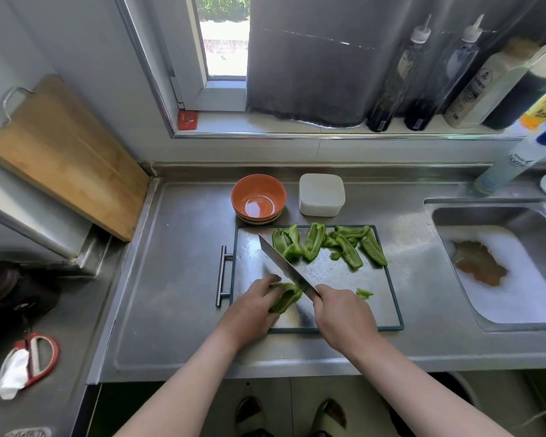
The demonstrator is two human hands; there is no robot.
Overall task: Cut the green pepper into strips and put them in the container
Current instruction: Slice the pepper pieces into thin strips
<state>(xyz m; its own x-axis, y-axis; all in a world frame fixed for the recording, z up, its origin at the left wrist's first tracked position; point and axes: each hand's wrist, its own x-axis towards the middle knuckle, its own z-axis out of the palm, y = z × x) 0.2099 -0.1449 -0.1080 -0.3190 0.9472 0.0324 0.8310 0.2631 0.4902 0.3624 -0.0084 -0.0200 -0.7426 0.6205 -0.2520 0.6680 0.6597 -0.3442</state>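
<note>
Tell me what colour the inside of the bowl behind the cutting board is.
Orange inside; the bowl shows best in the head view, the only one.

Your board (334, 275) lies on the counter (177, 279) before you, with pepper strips (314, 241) along its far edge. Behind it stand a bowl (258, 197) on the left and a container (321, 193) on the right. The sink (473, 212) lies to your right.

Left hand (252, 305) holds pepper piece (286, 297); right hand (341, 313) grips knife (284, 266).
</note>
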